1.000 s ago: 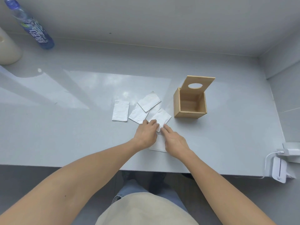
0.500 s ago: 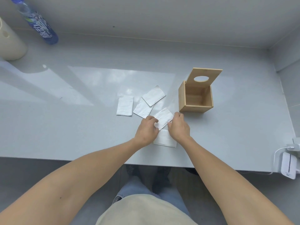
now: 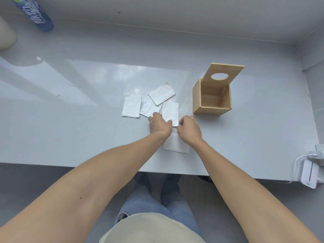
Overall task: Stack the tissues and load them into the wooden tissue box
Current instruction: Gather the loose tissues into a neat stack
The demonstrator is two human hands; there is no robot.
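Several white folded tissues lie on the grey table (image 3: 70,130). One tissue (image 3: 131,106) lies flat at the left, and two more (image 3: 149,109) (image 3: 161,93) overlap beside it. My left hand (image 3: 158,126) pinches the lower edge of an upright tissue (image 3: 170,111), thumb on top. My right hand (image 3: 189,129), fingers curled, pinches that tissue's lower right corner. Another tissue (image 3: 176,145) lies under my wrists, partly hidden. The wooden tissue box (image 3: 212,109) stands empty just right of my hands. Its lid (image 3: 233,71), which has an oval hole, is tilted open.
A blue-labelled bottle (image 3: 41,18) lies at the far left back, next to a cream cylinder (image 3: 5,37). A white charger with a cable (image 3: 309,176) sits at the table's right front corner. Walls close off the back and right side.
The tissue between my hands has turned from a diagonal to an upright position and shifted slightly toward the box. My right hand has moved from its far side to its lower right corner.
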